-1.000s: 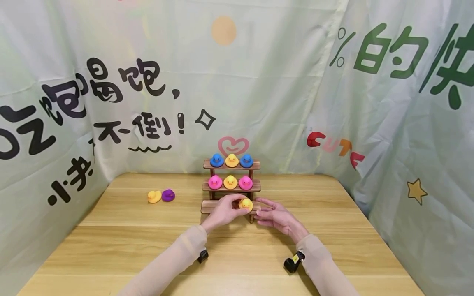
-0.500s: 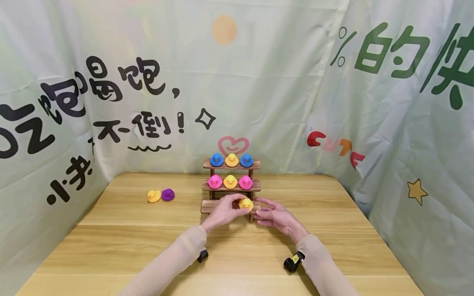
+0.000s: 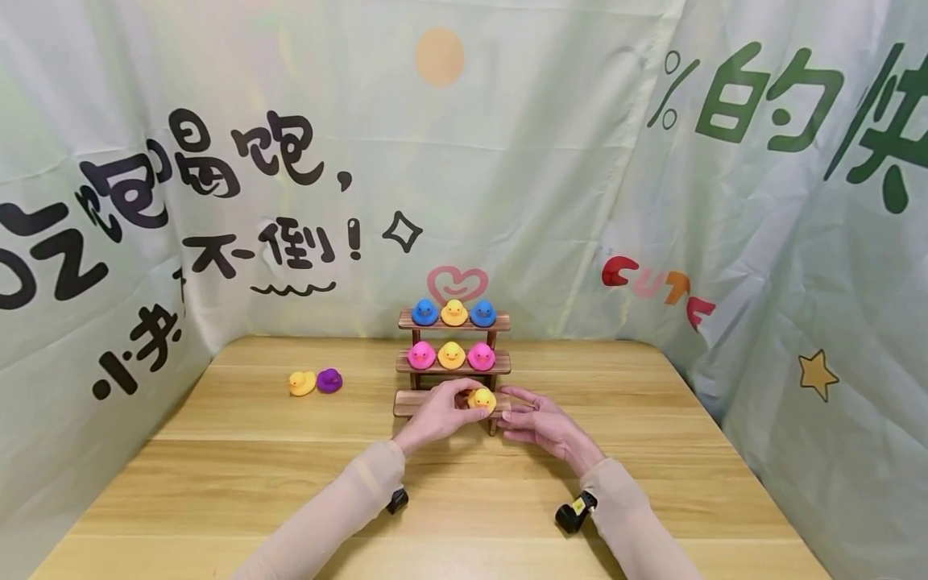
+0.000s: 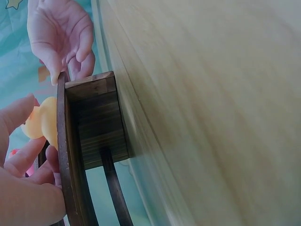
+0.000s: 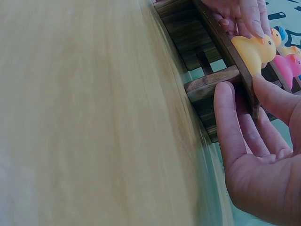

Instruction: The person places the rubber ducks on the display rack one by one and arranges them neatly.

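Note:
A small yellow rubber duck (image 3: pixel 482 400) sits at the right end of the bottom step of a three-tier wooden stand (image 3: pixel 410 402). My left hand (image 3: pixel 439 415) pinches this duck between thumb and fingers from its left side. At the same end, my right hand (image 3: pixel 545 427) grips the step's edge; in the right wrist view its thumb lies by the duck's base and its fingers (image 5: pixel 226 115) reach beneath the board. Blue, yellow and blue ducks line the top tier, with a yellow duck (image 3: pixel 451 355) between two pink ones on the middle tier.
To the left of the stand, a yellow duck (image 3: pixel 301 383) and a purple duck (image 3: pixel 329 381) rest on the wooden table (image 3: pixel 239 475). Printed fabric (image 3: pixel 536 161) hangs behind the table and along both sides.

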`<state>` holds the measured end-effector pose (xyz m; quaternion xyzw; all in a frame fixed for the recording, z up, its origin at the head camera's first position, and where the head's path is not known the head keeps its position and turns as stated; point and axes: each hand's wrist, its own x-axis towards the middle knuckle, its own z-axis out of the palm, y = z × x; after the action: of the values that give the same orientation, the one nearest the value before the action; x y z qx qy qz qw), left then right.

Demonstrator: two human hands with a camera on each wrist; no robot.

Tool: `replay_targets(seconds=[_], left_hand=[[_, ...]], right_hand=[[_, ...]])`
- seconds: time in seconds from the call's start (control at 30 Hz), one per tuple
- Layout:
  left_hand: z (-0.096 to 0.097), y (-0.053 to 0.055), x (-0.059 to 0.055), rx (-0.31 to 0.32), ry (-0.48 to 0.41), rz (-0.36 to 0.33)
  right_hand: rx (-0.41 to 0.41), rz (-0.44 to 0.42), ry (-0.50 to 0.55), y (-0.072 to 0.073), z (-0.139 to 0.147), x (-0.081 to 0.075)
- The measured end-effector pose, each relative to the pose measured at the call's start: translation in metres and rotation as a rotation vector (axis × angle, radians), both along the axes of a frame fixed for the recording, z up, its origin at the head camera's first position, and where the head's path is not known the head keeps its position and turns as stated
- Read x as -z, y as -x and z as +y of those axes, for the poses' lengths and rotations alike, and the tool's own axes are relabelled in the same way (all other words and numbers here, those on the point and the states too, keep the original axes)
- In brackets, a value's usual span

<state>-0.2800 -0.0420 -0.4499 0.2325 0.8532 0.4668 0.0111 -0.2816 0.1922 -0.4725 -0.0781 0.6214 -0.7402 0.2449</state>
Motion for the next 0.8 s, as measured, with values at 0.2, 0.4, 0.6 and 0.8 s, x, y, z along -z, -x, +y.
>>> replay_targets(seconds=[0.2,0.4,0.6,0.8], left_hand=[[0.0001,-0.0002,0.0001,0.0,-0.003,-0.004],[0.0005,0.0002,-0.0001,-0.005,0.001,0.001],[-0.001,0.0001,0.0,0.001,-0.001,-0.001],[-0.0063,-0.0008,0.0003,0.019,-0.035,-0.023]], right_hand=[[0.002,-0.001,-0.001,0.0002,-0.0001,0.0005],[0.007,-0.005,0.004,0.0012,0.0001,0.0005],[0.004,-0.004,0.006,0.0016,0.0001,0.0011],[-0.001,-0.001,-0.002,0.0018,0.0005,0.0016]])
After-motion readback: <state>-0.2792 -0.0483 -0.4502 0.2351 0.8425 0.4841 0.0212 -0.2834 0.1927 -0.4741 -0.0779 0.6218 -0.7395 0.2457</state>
